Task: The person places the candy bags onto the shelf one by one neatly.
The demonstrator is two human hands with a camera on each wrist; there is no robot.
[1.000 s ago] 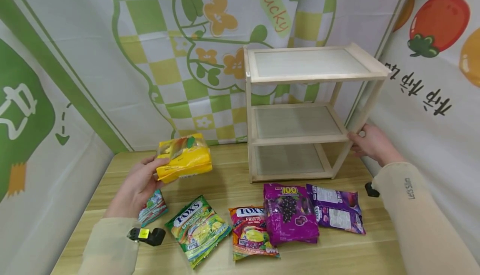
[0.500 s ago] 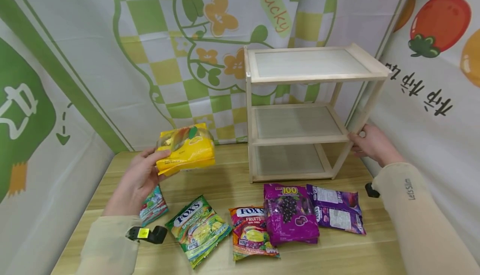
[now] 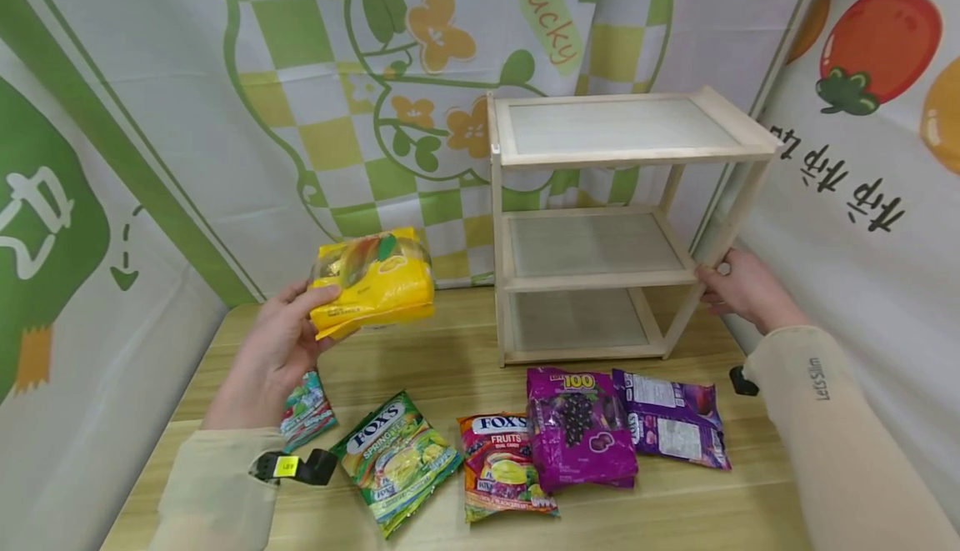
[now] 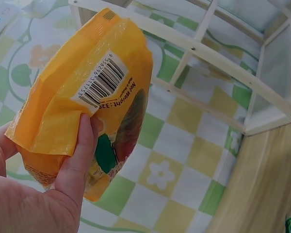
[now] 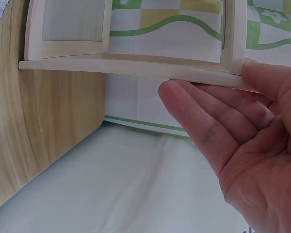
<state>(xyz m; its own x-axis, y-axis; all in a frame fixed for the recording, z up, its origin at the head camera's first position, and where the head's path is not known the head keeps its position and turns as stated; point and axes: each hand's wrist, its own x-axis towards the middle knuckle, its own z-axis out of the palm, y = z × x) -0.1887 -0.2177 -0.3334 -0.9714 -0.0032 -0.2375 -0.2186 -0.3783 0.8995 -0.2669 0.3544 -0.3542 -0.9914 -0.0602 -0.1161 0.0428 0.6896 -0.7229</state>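
Observation:
My left hand (image 3: 273,343) holds a yellow candy bag (image 3: 375,280) in the air above the left part of the table, thumb on top. In the left wrist view the bag's underside (image 4: 106,73) shows a barcode, and the fingers grip its sealed end. To the right, a three-tier wooden shelf rack (image 3: 600,284) stands on the table, its tiers bare. My right hand (image 3: 746,291) pinches the rack's front right post at middle-tier height. From the right wrist camera, thumb and fingers lie on either side of that post (image 5: 150,69).
Along the table front lie a green candy bag (image 3: 397,463), a red-orange one (image 3: 502,476), a purple grape one (image 3: 581,434) overlapping it, and a dark purple one (image 3: 675,418). A teal-red bag (image 3: 309,413) is partly behind the left wrist. Printed cloth walls (image 3: 150,76) surround the table.
My left hand has raised the yellow candy bag and tipped it so more of its top shows. The right hand, the rack and the bags on the table have stayed put.

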